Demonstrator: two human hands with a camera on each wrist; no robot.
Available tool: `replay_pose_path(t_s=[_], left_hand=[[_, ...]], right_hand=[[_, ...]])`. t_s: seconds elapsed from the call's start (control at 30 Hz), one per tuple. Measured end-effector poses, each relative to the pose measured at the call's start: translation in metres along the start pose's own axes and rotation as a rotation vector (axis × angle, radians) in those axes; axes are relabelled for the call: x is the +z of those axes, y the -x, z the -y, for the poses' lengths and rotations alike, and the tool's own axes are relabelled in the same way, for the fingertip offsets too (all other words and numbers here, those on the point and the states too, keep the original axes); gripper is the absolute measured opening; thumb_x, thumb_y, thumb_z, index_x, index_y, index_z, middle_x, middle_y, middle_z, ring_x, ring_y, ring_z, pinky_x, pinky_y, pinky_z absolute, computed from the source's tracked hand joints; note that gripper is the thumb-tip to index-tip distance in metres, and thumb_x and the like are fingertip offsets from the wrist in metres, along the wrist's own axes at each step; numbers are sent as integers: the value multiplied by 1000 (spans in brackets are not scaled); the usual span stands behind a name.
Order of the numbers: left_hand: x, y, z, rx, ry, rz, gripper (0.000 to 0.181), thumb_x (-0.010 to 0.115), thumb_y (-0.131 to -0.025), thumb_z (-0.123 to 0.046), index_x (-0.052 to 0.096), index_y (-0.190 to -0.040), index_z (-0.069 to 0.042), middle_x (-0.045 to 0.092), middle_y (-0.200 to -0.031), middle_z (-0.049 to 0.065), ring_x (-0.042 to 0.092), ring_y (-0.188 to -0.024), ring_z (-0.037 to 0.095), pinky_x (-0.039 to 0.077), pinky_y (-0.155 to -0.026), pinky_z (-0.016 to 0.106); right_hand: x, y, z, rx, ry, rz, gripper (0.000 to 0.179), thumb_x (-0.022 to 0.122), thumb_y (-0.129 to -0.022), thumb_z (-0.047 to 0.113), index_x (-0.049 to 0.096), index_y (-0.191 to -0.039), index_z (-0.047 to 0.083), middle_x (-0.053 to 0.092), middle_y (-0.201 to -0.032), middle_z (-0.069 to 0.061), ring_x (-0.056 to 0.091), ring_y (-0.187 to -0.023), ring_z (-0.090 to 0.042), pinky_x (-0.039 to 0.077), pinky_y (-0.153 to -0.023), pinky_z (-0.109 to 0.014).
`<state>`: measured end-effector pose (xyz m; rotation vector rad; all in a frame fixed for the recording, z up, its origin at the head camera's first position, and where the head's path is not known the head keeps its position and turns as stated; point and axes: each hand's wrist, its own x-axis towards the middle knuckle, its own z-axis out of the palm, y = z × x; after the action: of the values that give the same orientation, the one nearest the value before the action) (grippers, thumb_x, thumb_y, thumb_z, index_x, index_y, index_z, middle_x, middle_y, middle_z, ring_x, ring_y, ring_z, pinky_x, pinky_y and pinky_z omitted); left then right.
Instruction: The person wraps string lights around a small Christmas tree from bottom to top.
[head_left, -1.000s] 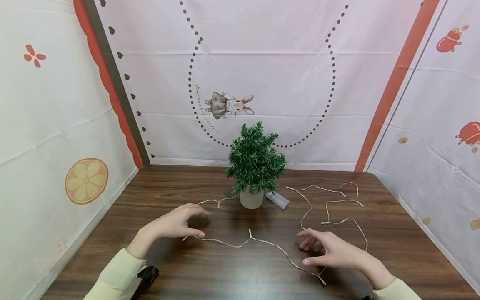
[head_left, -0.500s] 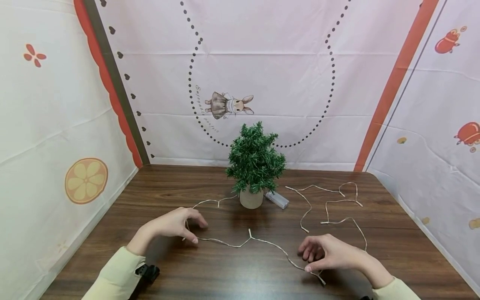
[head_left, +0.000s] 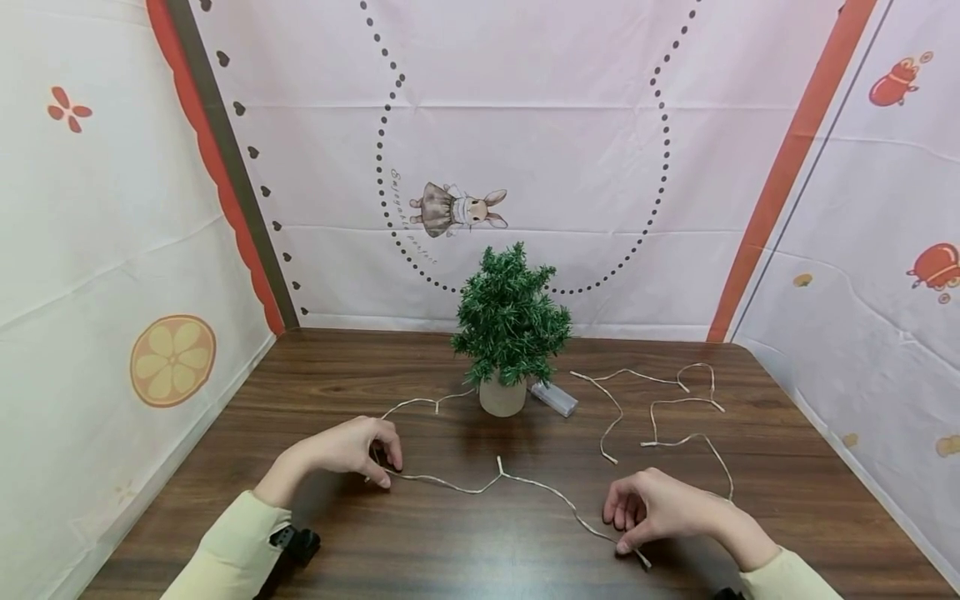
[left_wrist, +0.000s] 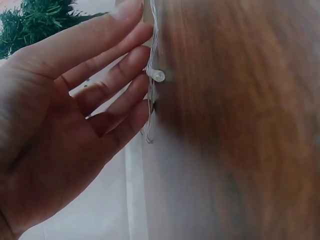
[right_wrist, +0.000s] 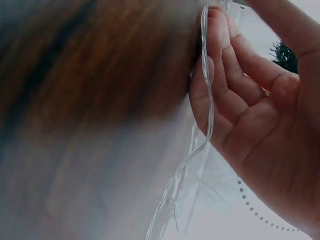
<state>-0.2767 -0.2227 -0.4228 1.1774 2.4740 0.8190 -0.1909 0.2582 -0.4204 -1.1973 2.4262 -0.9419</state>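
Observation:
A thin wire fairy-light string (head_left: 558,495) lies in loose bends over the brown wooden table. My left hand (head_left: 348,446) bends over its left stretch, thumb and fingertips close to the wire with a gap between them. In the left wrist view, a small clear bulb (left_wrist: 157,75) shows at the fingertips. My right hand (head_left: 660,510) is at the front-right stretch, its thumb tip at the wire and its fingers bent, apart from the thumb. The right wrist view shows the wire (right_wrist: 210,107) running along the fingers; the thumb tip is out of frame there.
A small green artificial tree (head_left: 512,317) in a pale pot (head_left: 502,397) stands upright at the table's back middle. Beside the pot lies a clear battery box (head_left: 555,400). More loops of the string (head_left: 686,402) spread at the back right. Printed cloth walls (head_left: 525,158) enclose the table.
Both hands have lowered slightly toward the wire, and their thumbs and fingers have drawn closer together. The tree, battery box and string look unmoved.

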Motion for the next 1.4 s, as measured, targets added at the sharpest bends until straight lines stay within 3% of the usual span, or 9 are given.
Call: replay_pose_path(t_s=[0.43, 0.67, 0.87, 1.1, 1.27, 1.4], left_hand=[[6, 0, -2, -49, -35, 6, 17, 81, -70, -11, 69, -74, -22, 57, -79, -4, 55, -72, 7, 48, -63, 20], [7, 0, -5, -91, -61, 7, 19, 78, -70, -5, 67, -69, -21, 55, -76, -3, 52, -62, 2, 48, -53, 20], [7, 1, -7, -77, -95, 30, 19, 75, -73, -5, 65, -70, -21, 53, -78, -5, 51, -65, 1, 47, -59, 18], [5, 1, -10, -47, -134, 32, 18, 71, -75, -4, 64, -72, -20, 52, -80, -5, 49, -65, 0, 46, -58, 17], [1, 3, -10, -53, -3, 36, 15, 65, -84, -3, 62, -79, -16, 60, -78, -3, 54, -60, 4, 50, -50, 22], [-3, 4, -9, -69, 78, 38, 13, 61, -89, -4, 58, -82, -15, 66, -76, 0, 59, -58, 10, 50, -49, 25]], right_hand=[[2, -2, -2, 0, 62, 23, 12, 78, -73, 13, 68, -73, 19, 63, -64, 15, 50, -57, 13, 46, -48, -13], [-2, -1, 1, -17, 76, 61, 16, 71, -75, 4, 66, -75, 20, 62, -64, 15, 47, -56, 14, 43, -46, -11], [-11, 4, -2, -45, -78, 78, 10, 65, -87, 8, 61, -83, 16, 66, -70, 2, 55, -62, 8, 51, -53, -19], [-27, 10, -4, -82, -279, 64, 8, 59, -90, 1, 58, -91, 9, 65, -75, -12, 64, -68, -11, 54, -57, -26], [-39, 15, -6, -131, -285, 26, 13, 56, -90, -6, 57, -93, 7, 61, -77, -12, 60, -75, -1, 55, -62, -27], [-48, 19, -7, -152, -280, 1, 15, 55, -90, -9, 59, -94, 5, 59, -75, -11, 58, -74, 1, 54, -59, -28]])
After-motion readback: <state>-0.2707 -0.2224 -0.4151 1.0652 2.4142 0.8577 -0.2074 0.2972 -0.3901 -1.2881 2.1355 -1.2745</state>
